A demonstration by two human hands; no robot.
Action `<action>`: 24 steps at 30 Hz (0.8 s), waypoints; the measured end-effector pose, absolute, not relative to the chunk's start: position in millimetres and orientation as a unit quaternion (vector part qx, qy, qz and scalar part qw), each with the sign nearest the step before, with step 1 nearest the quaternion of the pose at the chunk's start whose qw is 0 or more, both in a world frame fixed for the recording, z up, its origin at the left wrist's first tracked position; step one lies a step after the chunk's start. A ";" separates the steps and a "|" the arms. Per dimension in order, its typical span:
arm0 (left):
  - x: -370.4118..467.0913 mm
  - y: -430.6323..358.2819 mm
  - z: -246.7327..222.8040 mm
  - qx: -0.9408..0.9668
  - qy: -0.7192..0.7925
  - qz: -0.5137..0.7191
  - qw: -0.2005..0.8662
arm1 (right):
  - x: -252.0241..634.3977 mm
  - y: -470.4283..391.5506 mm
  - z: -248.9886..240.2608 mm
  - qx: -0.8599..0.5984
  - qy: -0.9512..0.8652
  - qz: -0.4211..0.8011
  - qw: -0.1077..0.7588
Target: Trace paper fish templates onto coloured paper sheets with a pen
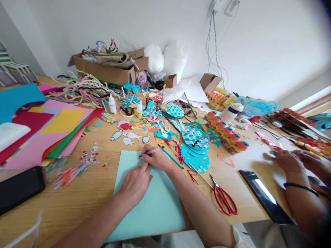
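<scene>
A light aqua sheet of paper [155, 203] lies at the table's front edge, with faint lines near its top. My right hand [156, 157] is closed around a pen [156, 150], its tip close to the top of the sheet. Flat on the paper, my left hand [136, 182] has its fingers stretched toward the right hand and touching it. Just above the sheet lie several cut-out fish [131, 135] in grey and white. A blue pencil [173, 159] rests to the right of the pen hand.
Red-handled scissors [224, 199] and a black glossy case [263, 196] lie at the right. Another person's hands [289, 162] work beyond them. Coloured sheets [62, 121], a phone [20, 189] and paper scraps [89, 156] are at left. Glue bottles [112, 104] and a cardboard box [103, 70] stand behind.
</scene>
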State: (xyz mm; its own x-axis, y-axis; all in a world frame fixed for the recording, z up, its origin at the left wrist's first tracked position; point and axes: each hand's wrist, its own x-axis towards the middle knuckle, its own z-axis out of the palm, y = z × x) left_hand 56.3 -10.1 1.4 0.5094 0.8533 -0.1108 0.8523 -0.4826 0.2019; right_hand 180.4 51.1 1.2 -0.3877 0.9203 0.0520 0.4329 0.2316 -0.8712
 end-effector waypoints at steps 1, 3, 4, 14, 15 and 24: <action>56.3 -10.1 1.5 0.860 0.496 0.002 0.117 | 179.9 50.8 1.0 -0.469 -0.724 0.408 0.300; 56.4 -10.2 2.2 0.860 0.496 0.001 0.122 | 179.2 50.3 0.9 -0.475 -0.719 0.407 0.304; 56.5 -10.2 2.8 0.860 0.495 0.001 0.123 | 178.8 50.1 0.9 -0.478 -0.717 0.406 0.305; 57.4 -9.4 4.8 0.859 0.496 -0.009 0.125 | 178.0 49.9 2.2 -0.482 -0.712 0.408 0.307; 57.2 -9.7 4.5 0.858 0.497 -0.008 0.126 | 178.2 49.9 2.6 -0.480 -0.713 0.409 0.306; 57.0 -10.2 2.2 0.855 0.499 0.007 0.142 | 181.2 51.0 3.7 -0.460 -0.728 0.418 0.290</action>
State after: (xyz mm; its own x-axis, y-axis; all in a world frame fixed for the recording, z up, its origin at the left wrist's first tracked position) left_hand 57.0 -10.2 2.2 0.5019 0.8552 -0.1294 0.8512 -0.4618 0.2495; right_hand 181.2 51.0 3.7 -0.4088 0.9118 0.0387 0.4269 0.2286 -0.8750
